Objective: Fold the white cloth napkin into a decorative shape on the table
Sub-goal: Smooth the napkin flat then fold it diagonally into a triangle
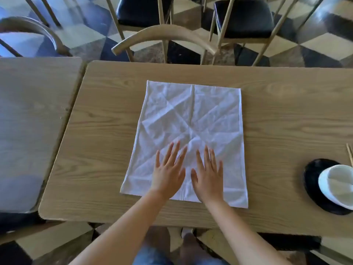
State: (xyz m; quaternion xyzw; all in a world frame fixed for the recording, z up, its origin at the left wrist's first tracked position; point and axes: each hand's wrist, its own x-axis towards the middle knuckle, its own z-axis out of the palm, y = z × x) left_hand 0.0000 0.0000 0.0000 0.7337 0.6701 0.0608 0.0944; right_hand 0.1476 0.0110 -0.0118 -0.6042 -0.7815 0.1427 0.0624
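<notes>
Both hands, left [168,174] and right [208,177], press flat, fingers straight, on the spread napkin's [191,115] near half.

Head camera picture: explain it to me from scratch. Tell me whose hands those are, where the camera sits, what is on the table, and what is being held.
There is no machine here. A person wears a wide-angle camera on the head, so you look forward and down along their bare arms.

A white napkin lies spread flat on a wooden table, marked with creases. The left hand and the right hand lie side by side, palms down, on the napkin's near half, fingers straight and spread. Neither holds anything; they only press on the cloth.

At the right edge sits a black plate with a white bowl on it, and chopsticks just beyond. A second table stands to the left, with chairs across on a checkered floor.

No fold has been made yet.
</notes>
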